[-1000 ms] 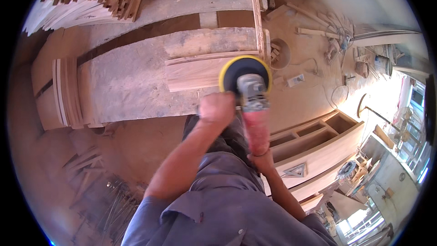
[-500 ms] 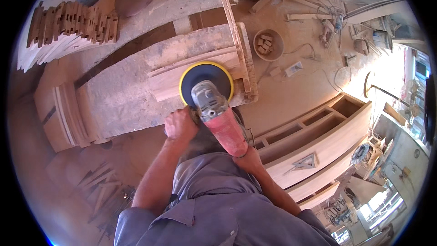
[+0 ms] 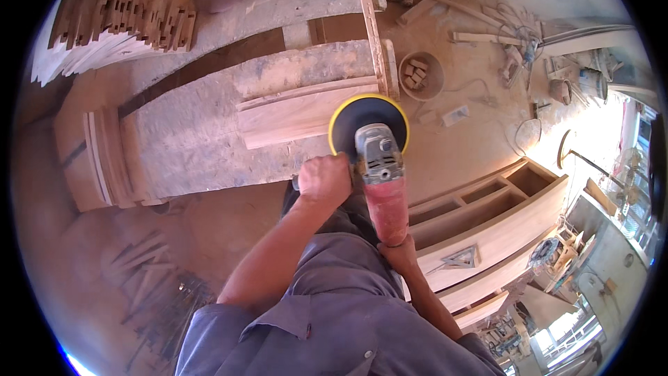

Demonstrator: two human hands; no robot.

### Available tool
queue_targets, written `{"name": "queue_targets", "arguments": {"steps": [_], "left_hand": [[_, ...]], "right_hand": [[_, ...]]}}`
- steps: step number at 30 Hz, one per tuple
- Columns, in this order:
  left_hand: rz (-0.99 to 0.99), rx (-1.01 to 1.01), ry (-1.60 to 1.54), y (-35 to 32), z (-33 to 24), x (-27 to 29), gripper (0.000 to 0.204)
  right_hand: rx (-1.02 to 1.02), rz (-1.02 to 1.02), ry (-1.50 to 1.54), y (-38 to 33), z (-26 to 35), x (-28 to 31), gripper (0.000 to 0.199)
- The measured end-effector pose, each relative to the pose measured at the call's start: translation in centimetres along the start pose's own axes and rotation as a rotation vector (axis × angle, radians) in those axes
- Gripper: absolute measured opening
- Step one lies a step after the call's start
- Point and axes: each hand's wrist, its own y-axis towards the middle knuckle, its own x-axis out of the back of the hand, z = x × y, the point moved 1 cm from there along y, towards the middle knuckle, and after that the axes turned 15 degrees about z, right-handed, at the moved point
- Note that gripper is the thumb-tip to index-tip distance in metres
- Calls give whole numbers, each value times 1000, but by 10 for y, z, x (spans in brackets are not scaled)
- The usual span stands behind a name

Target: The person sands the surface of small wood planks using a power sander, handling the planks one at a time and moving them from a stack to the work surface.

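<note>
A red and grey disc sander (image 3: pixel 386 198) with a round black pad edged in yellow (image 3: pixel 346 122) is held in both hands. My left hand (image 3: pixel 324 179) is wrapped round its side handle, whose end sticks out past the fist. At the rear end of the red body, my right hand (image 3: pixel 399 253) grips it from below, its fingers partly hidden. The pad lies over the right end of a pale wooden board (image 3: pixel 292 120) on the workbench (image 3: pixel 184 143). Whether the pad touches the wood is hidden beneath it.
Slotted wooden pieces (image 3: pixel 118 17) are stacked at the far left, and thin boards (image 3: pixel 104 160) stand at the bench's left end. A bucket of wood blocks (image 3: pixel 422 76) sits on the floor. A wooden frame with compartments (image 3: pixel 501 226) stands close to my right.
The sander and both hands have moved to the right, from the middle of the board to its right end. The sander's body now points more straight ahead. The view has shifted slightly.
</note>
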Motion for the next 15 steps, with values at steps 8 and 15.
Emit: {"name": "queue_targets", "arguments": {"steps": [8,15], "left_hand": [[-12,-97,-21,20,-25,19,12],[24,-25,-65,8,8,2,20]], "right_hand": [[-59,-47,36,11,-17,18,35],[28,-39,-17,1,21,10,36]]}}
